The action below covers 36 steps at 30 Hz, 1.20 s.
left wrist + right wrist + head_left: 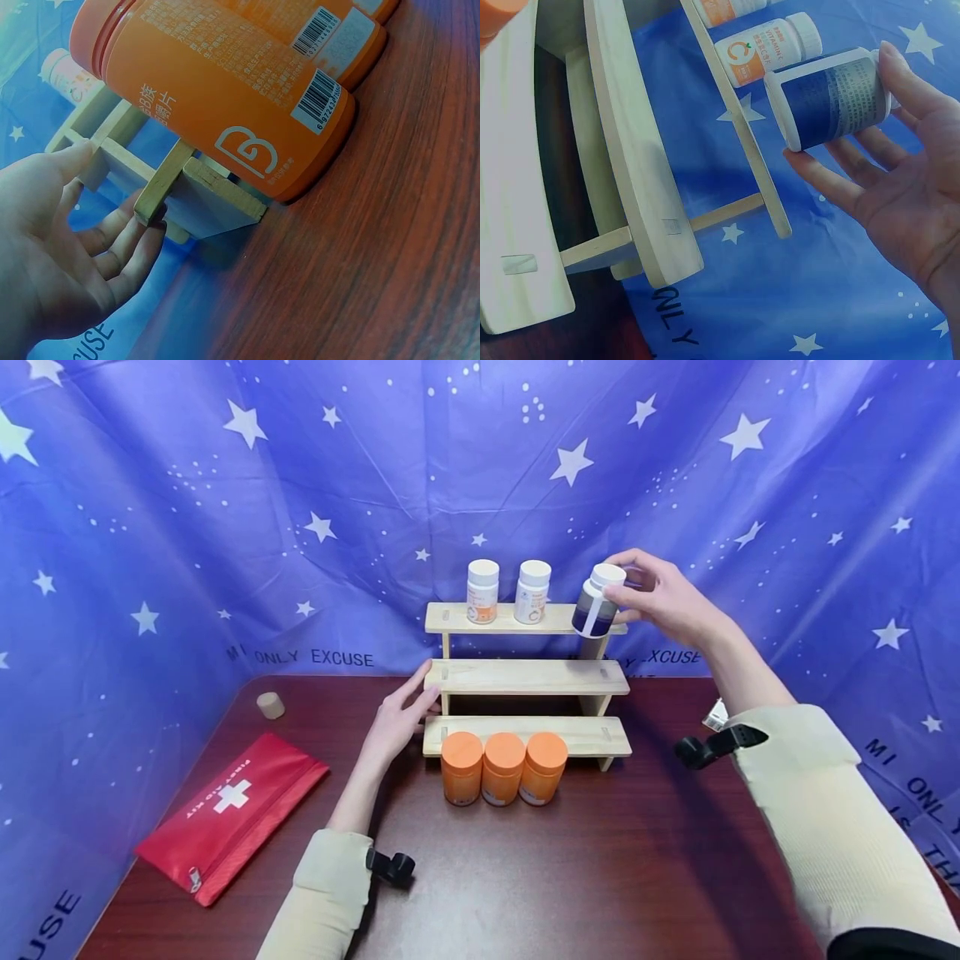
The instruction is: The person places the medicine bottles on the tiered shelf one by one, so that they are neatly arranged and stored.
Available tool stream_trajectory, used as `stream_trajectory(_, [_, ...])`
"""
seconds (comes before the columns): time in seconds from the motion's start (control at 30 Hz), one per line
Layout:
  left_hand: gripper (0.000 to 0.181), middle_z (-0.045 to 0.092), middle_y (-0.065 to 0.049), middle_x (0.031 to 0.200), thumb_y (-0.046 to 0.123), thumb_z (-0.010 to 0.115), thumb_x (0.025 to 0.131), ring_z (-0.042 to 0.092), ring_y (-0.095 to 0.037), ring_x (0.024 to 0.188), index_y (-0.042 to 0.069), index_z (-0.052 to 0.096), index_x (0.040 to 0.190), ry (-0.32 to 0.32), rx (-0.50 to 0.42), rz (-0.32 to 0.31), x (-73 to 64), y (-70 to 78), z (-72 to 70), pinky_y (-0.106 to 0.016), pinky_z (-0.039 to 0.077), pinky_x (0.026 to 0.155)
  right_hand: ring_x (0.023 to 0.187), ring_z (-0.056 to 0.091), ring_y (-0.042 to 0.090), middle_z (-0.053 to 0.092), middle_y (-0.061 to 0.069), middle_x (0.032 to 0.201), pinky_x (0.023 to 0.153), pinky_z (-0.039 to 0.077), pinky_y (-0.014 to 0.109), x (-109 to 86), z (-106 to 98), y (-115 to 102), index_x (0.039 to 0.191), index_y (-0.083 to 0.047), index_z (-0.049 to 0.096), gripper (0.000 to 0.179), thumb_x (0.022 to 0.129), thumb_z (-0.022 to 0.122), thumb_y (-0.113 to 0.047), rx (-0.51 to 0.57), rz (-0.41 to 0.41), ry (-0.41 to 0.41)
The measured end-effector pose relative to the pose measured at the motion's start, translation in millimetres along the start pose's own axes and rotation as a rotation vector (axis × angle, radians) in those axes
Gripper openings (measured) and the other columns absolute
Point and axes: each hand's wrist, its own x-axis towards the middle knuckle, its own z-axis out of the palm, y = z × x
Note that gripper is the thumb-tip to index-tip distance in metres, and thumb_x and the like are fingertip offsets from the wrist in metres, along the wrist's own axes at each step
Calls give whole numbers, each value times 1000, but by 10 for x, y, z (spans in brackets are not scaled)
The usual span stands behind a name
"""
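Observation:
Above the right end of the top tier, my right hand (667,602) grips a white pill bottle with a dark blue and grey label (595,610), tilted. Thumb and fingers hold it near the white cap, as the right wrist view shows. My left hand (397,718) holds the left side of the three-tier wooden shelf (525,677); in the left wrist view its fingers (124,244) curl at a board's end. Two white bottles with orange-marked labels, one on the left (482,602) and one in the middle (531,602), stand upright on the top tier.
Three orange jars (502,772) stand in a row on the dark red table (570,877), before the bottom tier. A red first aid pouch (232,814) lies at left, with a small pale cylinder (270,705) behind it. A starry blue cloth (375,485) hangs behind.

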Motion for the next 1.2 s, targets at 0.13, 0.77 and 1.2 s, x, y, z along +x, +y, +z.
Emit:
stream_trajectory(0.13, [55,75,-22,116,52,57,103,72,-32,112,50,37,154,15,12,23,37,-97,1,-50,61,92,106,65,14,64,4,118,80,64,32,72,-7,-19,129,-11,56,29,101,64,-10,-42,28,14])
stream_trajectory(0.77, [57,73,-28,118,41,54,107,70,-39,114,40,33,160,0,7,-2,37,-80,3,-56,58,95,103,65,12,63,-1,113,81,64,29,315,-22,9,129,-19,57,31,100,68,-18,-181,91,60])
stream_trajectory(1.2, [54,76,-20,115,55,56,102,73,-30,109,54,37,153,25,22,24,20,-78,7,-50,61,91,104,63,12,61,-3,113,84,63,29,340,7,125,132,-20,55,34,100,68,-24,-233,108,84])
